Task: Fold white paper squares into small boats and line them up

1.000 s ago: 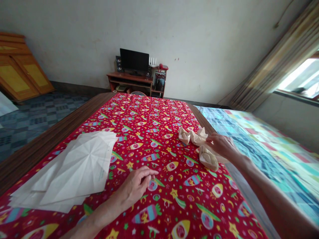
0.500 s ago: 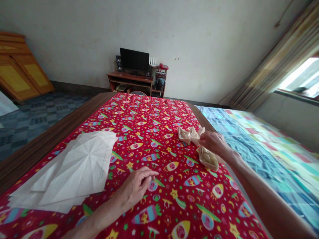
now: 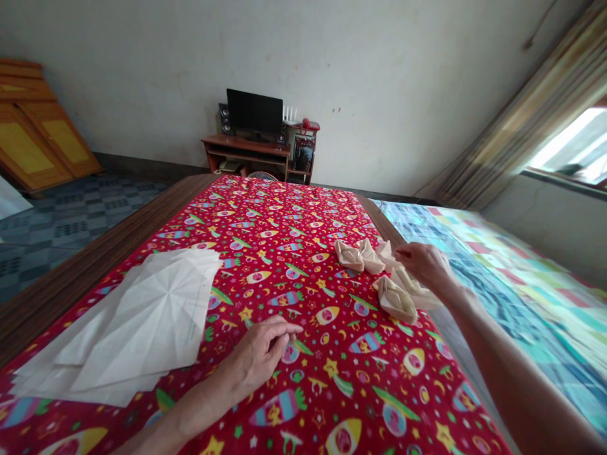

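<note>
My left hand [image 3: 265, 344] rests on the red patterned cloth [image 3: 284, 272], fingers stretched forward, holding nothing. On the right, my right hand [image 3: 424, 262] is beside a group of cream folded paper pieces, with its fingers drawn together. Its fingertips are next to one folded paper piece [image 3: 386, 256]; whether they grip anything is hidden. Another folded piece [image 3: 349, 256] lies at the group's left end, and a boat-like folded paper [image 3: 396, 300] sits nearest me. Left of my left hand lies a stack of white paper sheets [image 3: 156, 316], the top one marked with radiating creases.
The cloth covers a table with dark wooden edges [image 3: 109, 243]. To the right is a bed with a blue checked sheet [image 3: 478, 278]. A desk [image 3: 246, 146] with a monitor [image 3: 255, 114] stands by the far wall, and a wooden cabinet [image 3: 45, 136] is at left.
My right hand has moved slightly right and up, away from the folded papers, uncovering more of them. My left hand and the paper stack stay where they were.
</note>
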The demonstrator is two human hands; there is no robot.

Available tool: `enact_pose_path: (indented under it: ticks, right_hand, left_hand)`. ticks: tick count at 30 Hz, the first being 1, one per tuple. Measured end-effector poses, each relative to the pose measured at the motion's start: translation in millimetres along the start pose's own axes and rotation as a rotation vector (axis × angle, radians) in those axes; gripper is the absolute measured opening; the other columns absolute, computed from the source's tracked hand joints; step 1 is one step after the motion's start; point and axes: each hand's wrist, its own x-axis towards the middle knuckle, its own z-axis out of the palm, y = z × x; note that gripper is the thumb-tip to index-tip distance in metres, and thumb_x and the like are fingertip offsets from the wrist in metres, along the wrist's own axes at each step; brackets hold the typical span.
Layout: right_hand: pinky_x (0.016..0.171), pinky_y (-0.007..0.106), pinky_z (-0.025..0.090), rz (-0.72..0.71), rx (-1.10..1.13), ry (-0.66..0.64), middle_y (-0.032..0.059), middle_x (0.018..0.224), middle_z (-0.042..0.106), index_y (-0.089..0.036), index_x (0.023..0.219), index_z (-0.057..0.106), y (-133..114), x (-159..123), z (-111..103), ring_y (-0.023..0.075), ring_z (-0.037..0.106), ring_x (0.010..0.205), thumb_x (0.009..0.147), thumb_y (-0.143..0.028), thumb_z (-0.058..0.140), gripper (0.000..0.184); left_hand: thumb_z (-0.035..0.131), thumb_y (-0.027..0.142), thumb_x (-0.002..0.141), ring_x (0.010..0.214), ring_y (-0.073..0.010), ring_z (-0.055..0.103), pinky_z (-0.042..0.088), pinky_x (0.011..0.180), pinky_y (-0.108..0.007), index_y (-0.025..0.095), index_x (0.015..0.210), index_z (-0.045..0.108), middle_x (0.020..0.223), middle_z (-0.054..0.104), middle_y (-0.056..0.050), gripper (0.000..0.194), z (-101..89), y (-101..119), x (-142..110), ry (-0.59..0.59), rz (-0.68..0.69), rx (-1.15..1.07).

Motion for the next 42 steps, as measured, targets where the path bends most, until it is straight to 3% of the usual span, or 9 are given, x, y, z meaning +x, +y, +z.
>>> enact_pose_path:
  ticks: [3, 8, 13, 16, 20, 24, 29, 34, 42]
  right_hand:
    - [0.050, 0.025, 0.030, 0.046, 0.066, -0.066, 0.0066, 0.074, 0.069, -0.021, 0.087, 0.072, 13.1, 0.8, -0.5, 0.0187, 0.061, 0.065, 0.085, -0.038, 0.047, 0.031]
    - [0.056, 0.025, 0.035, 0.007, 0.072, -0.099, 0.0090, 0.081, 0.069, -0.018, 0.088, 0.072, 11.0, -2.0, 4.5, 0.0195, 0.062, 0.074, 0.087, -0.041, 0.046, 0.034]
    - [0.062, 0.025, 0.038, 0.005, 0.017, -0.080, 0.0111, 0.094, 0.067, -0.017, 0.092, 0.072, 3.6, -1.4, 13.8, 0.0207, 0.061, 0.085, 0.085, -0.037, 0.051, 0.030]
    - [0.062, 0.025, 0.038, 0.012, -0.002, -0.075, 0.0097, 0.094, 0.066, -0.020, 0.092, 0.072, 3.6, 1.4, 18.2, 0.0204, 0.060, 0.086, 0.083, -0.041, 0.051, 0.031]
    - [0.058, 0.024, 0.037, 0.015, -0.019, -0.092, 0.0087, 0.091, 0.068, -0.019, 0.091, 0.072, 1.7, 6.4, 21.9, 0.0194, 0.062, 0.082, 0.083, -0.038, 0.050, 0.030]
    - [0.058, 0.024, 0.038, -0.001, -0.044, -0.108, 0.0113, 0.085, 0.069, -0.016, 0.086, 0.072, -3.1, 10.2, 23.2, 0.0198, 0.063, 0.077, 0.084, -0.029, 0.048, 0.028]
    - [0.063, 0.028, 0.041, -0.074, -0.092, -0.127, 0.0159, 0.090, 0.069, -0.013, 0.082, 0.071, -5.1, 8.8, 19.1, 0.0242, 0.062, 0.084, 0.084, -0.024, 0.048, 0.025]
    - [0.062, 0.029, 0.039, -0.114, -0.114, -0.143, 0.0151, 0.091, 0.068, -0.014, 0.082, 0.070, -5.4, 6.6, 15.1, 0.0246, 0.062, 0.085, 0.084, -0.018, 0.047, 0.024]
    - [0.053, 0.026, 0.031, -0.038, -0.095, -0.100, 0.0120, 0.082, 0.068, -0.015, 0.076, 0.069, 1.1, 4.7, 8.0, 0.0197, 0.063, 0.073, 0.083, -0.015, 0.039, 0.031]
  left_hand:
    - [0.037, 0.024, 0.092, 0.090, -0.0157, 0.059, 0.049, 0.080, -0.027, 0.017, 0.109, 0.062, 0.100, 0.062, -0.008, 0.031, 7.9, 15.7, 27.4, 0.040, 0.122, 0.051]
    - [0.052, 0.028, 0.088, 0.109, -0.0215, 0.049, 0.042, 0.098, -0.037, 0.016, 0.119, 0.049, 0.112, 0.052, -0.009, 0.033, 41.6, 43.2, 114.5, 0.233, 0.332, 0.268]
    - [0.067, 0.034, 0.078, 0.105, -0.0254, 0.046, 0.043, 0.090, -0.045, 0.017, 0.097, 0.045, 0.103, 0.049, -0.009, 0.033, 81.8, 46.5, 172.3, 0.379, 0.251, 0.351]
    - [0.068, 0.041, 0.076, 0.107, -0.0273, 0.045, 0.044, 0.087, -0.046, 0.017, 0.095, 0.044, 0.106, 0.048, -0.010, 0.038, 95.8, 45.4, 181.0, 0.383, 0.165, 0.386]
    - [0.064, 0.035, 0.081, 0.109, -0.0282, 0.045, 0.043, 0.087, -0.044, 0.016, 0.094, 0.047, 0.109, 0.049, -0.011, 0.028, 99.2, 44.6, 185.2, 0.362, 0.095, 0.467]
    - [0.053, 0.023, 0.087, 0.101, -0.0259, 0.050, 0.043, 0.083, -0.040, 0.015, 0.093, 0.054, 0.101, 0.056, -0.011, 0.009, 92.8, 38.7, 190.0, 0.300, 0.142, 0.549]
    - [0.040, 0.021, 0.093, 0.093, -0.0246, 0.052, 0.043, 0.079, -0.039, 0.014, 0.085, 0.059, 0.092, 0.060, -0.011, 0.021, 83.0, 28.2, 190.3, 0.281, 0.187, 0.577]
    - [0.044, 0.022, 0.092, 0.093, -0.0221, 0.053, 0.044, 0.081, -0.037, 0.016, 0.085, 0.057, 0.091, 0.059, -0.008, 0.016, 81.2, 25.7, 188.6, 0.260, 0.240, 0.558]
    - [0.050, 0.028, 0.090, 0.102, -0.0207, 0.051, 0.045, 0.090, -0.036, 0.018, 0.097, 0.050, 0.102, 0.053, -0.006, 0.012, 77.8, 26.0, 182.7, 0.284, 0.277, 0.477]
